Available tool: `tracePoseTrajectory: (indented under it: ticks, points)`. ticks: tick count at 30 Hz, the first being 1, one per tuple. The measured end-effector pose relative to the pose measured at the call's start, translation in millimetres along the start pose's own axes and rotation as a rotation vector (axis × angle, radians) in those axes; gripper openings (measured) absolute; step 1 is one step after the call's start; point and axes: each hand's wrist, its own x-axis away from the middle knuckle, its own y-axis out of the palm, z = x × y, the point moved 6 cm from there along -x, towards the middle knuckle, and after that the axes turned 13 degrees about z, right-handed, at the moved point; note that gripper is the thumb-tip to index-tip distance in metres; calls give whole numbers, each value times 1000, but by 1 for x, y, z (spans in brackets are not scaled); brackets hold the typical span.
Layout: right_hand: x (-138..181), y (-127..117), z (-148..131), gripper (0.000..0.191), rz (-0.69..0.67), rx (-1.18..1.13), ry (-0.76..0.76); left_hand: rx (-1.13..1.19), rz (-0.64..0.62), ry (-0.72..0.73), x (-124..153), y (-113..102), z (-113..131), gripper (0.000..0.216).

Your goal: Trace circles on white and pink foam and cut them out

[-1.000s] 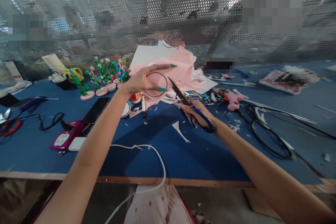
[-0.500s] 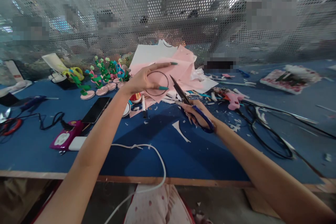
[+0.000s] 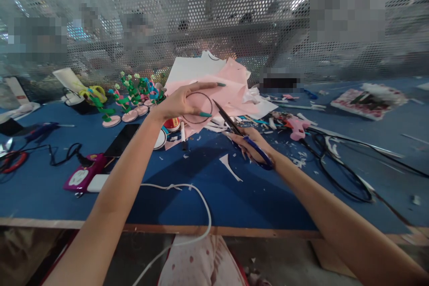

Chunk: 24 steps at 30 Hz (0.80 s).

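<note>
My left hand (image 3: 182, 100) grips a sheet of pink paper (image 3: 231, 94), its thumb and a finger with long teal nails lying across the front. A dark circle outline (image 3: 212, 103) is drawn on the paper between those two fingers. In my right hand (image 3: 251, 143) is a pair of scissors with blue handles (image 3: 263, 156). Their dark blades (image 3: 228, 116) look nearly closed and point up and left, with the tip just right of the circle. Behind the pink sheet white paper (image 3: 187, 67) shows.
Paper flowers on pink bases (image 3: 130, 115) stand at the left, near a phone (image 3: 122, 140) and a purple device (image 3: 82, 176). A pink glue gun (image 3: 297, 127) with a black cord lies at the right. Paper scraps (image 3: 230, 166) litter the blue table, and a white cable (image 3: 204, 205) crosses its front edge.
The scissor handles have drawn together and the blades have closed. Both the scissors' tip and the circle on the paper have shifted slightly left.
</note>
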Motion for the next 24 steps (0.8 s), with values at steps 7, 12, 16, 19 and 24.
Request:
tracePoseTrajectory:
  ticks: [7, 12, 16, 19, 24]
  points:
    - [3, -2, -3, 54, 19, 22, 3, 0, -18, 2, 0, 0, 3, 69]
    - [2, -3, -1, 55, 14, 34, -18, -11, -26, -8, 0, 0, 3, 70]
    - [3, -2, -1, 52, 7, 59, 25, -8, -43, -18, 1, 2, 4, 69]
    - [4, 0, -3, 48, -17, 48, 41, 11, -83, -23, 2, 7, 5, 68]
    - [5, 2, -5, 45, -24, 36, 9, 50, -110, -13, 1, 14, 6, 68]
